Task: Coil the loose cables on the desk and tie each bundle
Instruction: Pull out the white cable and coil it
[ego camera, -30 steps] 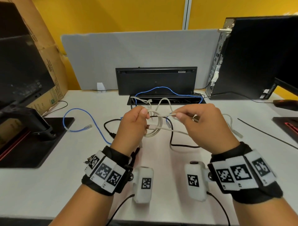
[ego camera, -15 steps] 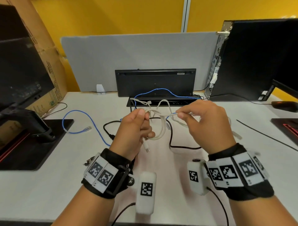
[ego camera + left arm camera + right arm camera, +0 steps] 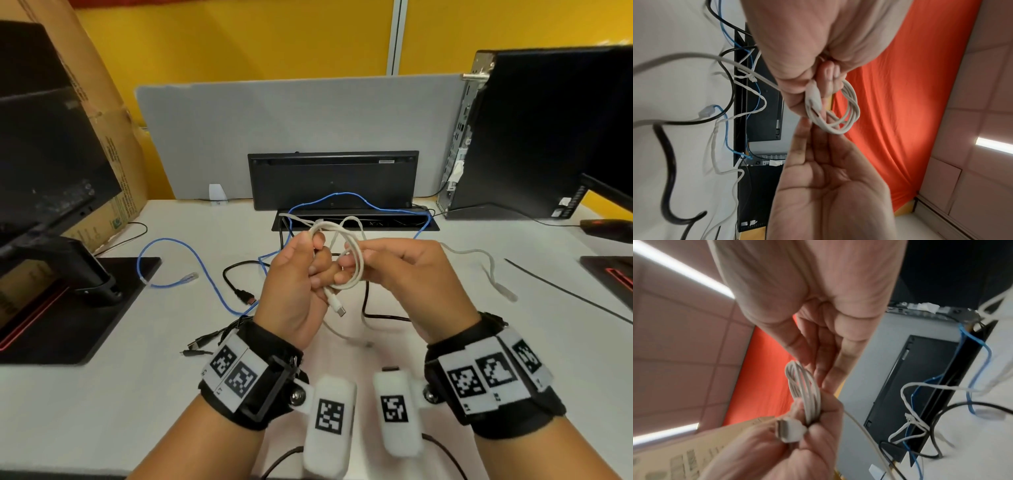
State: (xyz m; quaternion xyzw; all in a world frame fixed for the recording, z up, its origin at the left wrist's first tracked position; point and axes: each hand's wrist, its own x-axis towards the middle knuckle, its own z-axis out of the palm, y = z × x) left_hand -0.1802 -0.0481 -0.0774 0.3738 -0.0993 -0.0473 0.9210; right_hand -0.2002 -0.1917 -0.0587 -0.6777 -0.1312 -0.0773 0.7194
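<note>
I've got the thin white charging cable [image 3: 346, 263] wound into a small coil above the counter [image 3: 113, 394], my left hand [image 3: 294, 284] pinching the loops, my right hand [image 3: 400, 274] fingering the far side; next, I reckon, wrapping the loose plug end around it.

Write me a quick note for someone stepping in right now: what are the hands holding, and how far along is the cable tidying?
Left hand: grips the thin white USB cable's coil, one plug dangling below.
Right hand: fingers hold the coil's other side.
Done: white cable looped; no tie visible.
Left: tie it, then coil and tie the blue network cable, black cable and pale grey cable, all loose on the white desk.
</note>
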